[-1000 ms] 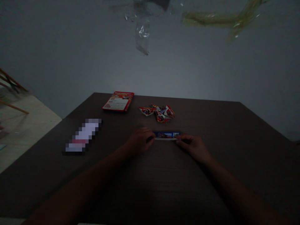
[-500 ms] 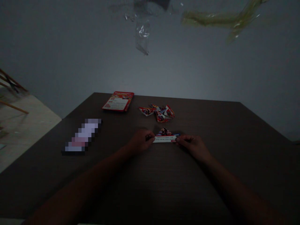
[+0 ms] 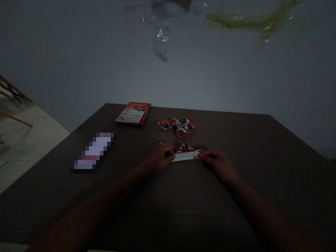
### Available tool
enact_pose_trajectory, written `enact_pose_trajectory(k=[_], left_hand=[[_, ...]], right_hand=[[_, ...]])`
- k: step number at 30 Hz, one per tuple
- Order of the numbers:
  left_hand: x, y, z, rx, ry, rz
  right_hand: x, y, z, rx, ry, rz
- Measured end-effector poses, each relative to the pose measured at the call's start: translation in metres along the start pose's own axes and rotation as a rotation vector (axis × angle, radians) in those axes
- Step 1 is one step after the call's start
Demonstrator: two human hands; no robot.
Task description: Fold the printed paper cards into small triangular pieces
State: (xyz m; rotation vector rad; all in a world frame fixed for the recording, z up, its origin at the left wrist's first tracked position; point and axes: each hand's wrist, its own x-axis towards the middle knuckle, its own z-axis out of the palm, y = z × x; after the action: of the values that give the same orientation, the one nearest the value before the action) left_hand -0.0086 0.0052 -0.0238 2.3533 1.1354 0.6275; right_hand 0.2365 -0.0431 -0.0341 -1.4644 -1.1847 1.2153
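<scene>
A folded paper sheet [image 3: 187, 155] lies low over the table between my hands, with a printed triangular top and a white strip of text along its lower edge. My left hand [image 3: 162, 156] pinches the strip's left end, thumb on top. At the right end, the thumb and fingers of my right hand [image 3: 216, 162] are closed on the paper. Just beyond it sit several folded paper pieces [image 3: 181, 127], red, white and blue, bunched together. The undersides of my fingers are hidden.
A stack of red and white printed leaflets [image 3: 133, 113] lies at the table's back left. Nearer on the left is a phone [image 3: 93, 152] with a blurred screen. Behind the brown table [image 3: 236, 133] rises a grey wall [image 3: 210, 73] with tape on it.
The paper's white strip has tilted slightly, its left end now lower than its right. My left hand has turned a little over the paper. Both hands keep their hold.
</scene>
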Motion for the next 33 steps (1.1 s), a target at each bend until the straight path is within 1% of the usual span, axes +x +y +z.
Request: enact_pose_trajectory(k=[3,7,13,17,20,23,26,29,33], left_hand=[[-0.001,0.000,0.000,-0.069,0.004,-0.027],[-0.002,-0.001,0.003,-0.242,0.007,-0.119],[-0.002,0.000,0.007,-0.433,0.091,-0.194],[-0.003,0.004,0.009,-0.538,0.067,-0.224],[-0.004,0.005,0.012,-0.588,0.076,-0.243],[-0.003,0.005,0.013,-0.613,0.128,-0.257],[-0.001,0.007,0.012,-0.624,0.160,-0.306],[0.000,0.011,0.010,-0.623,0.170,-0.354],[0.000,0.013,0.009,-0.648,0.182,-0.370]], right_hand=[[0.002,0.005,-0.001,0.102,0.003,0.003],[0.001,0.006,-0.001,0.207,0.014,-0.001],[-0.002,0.001,0.001,0.231,0.011,0.008],[-0.003,0.001,0.003,0.226,-0.008,0.002],[-0.003,0.002,0.003,0.226,-0.009,-0.006],[-0.004,0.001,0.003,0.211,-0.004,-0.019],[-0.005,-0.002,0.004,0.166,0.024,-0.017],[-0.006,-0.005,0.005,0.138,0.052,-0.002],[-0.006,-0.005,0.005,0.123,0.066,-0.012]])
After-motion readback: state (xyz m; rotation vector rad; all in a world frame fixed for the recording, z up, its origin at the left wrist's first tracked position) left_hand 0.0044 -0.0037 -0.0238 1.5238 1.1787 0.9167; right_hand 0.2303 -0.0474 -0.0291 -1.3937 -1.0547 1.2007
